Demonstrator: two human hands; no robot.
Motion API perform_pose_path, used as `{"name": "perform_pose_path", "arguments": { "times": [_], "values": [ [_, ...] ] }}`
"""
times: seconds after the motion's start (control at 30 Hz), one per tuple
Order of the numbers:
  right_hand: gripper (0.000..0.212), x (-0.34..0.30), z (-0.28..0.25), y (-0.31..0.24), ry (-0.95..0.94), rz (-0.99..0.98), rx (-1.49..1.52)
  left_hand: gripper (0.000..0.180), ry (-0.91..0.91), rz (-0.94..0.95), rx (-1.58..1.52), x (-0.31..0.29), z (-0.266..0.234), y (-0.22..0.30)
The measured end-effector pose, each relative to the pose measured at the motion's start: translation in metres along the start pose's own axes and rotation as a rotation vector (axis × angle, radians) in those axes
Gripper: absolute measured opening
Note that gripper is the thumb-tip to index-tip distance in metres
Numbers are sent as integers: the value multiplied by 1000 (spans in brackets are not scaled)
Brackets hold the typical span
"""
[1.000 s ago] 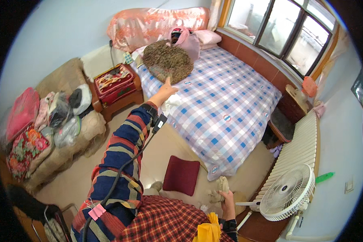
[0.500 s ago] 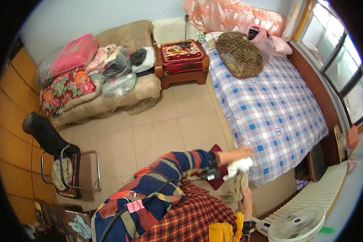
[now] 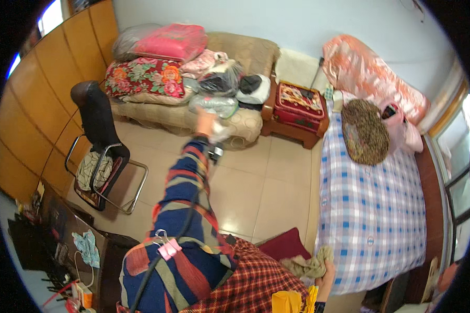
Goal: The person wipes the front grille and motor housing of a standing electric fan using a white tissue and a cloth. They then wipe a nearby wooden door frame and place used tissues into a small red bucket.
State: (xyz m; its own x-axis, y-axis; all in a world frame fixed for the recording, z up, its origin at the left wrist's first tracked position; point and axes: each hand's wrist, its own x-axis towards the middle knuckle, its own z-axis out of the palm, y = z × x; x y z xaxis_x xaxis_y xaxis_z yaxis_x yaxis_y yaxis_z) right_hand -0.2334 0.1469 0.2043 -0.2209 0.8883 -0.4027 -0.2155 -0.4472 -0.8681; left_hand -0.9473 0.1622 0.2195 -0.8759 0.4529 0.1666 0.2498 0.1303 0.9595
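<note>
item: pale soft bundle (image 3: 219,131), likely cloth; light, limp, non-fragile. left hand (image 3: 206,124) raised at arm's length, closed around its top, remainder drooping below. right hand (image 3: 326,274) low, fingers bunching olive rag (image 3: 310,266).

Sofa (image 3: 193,117) left of nightstand (image 3: 296,112); bed (image 3: 373,203) right; chair (image 3: 100,151) far left.

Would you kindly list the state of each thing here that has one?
left hand: raised, extended toward the sofa; what it holds is unclear
right hand: holds an olive cloth
chair: upright, cushion on seat
bed: made, checked cover flat
</note>
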Motion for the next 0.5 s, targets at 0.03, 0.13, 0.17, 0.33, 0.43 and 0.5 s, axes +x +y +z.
{"name": "perform_pose_path", "arguments": {
  "times": [0.03,0.13,0.17,0.33,0.43,0.5],
  "values": [
    [32,-3,1,-3,56,51,-28,19,111,11,43,31,-63,-8],
    [29,-10,6,-7,52,64,91,41,394,81,68,53,-180,-12],
    [30,-11,8,-6,11,8,113,48,500,38,73,48,-196,-8],
    [32,9,7,-1,-20,74,94,44,162,10,-59,25,-109,24],
    [33,17,0,-2,-38,77,105,51,-160,58,-5,-3,25,49],
    [34,16,-7,-5,-50,70,119,77,-442,184,149,-42,127,86]
  ]
}}
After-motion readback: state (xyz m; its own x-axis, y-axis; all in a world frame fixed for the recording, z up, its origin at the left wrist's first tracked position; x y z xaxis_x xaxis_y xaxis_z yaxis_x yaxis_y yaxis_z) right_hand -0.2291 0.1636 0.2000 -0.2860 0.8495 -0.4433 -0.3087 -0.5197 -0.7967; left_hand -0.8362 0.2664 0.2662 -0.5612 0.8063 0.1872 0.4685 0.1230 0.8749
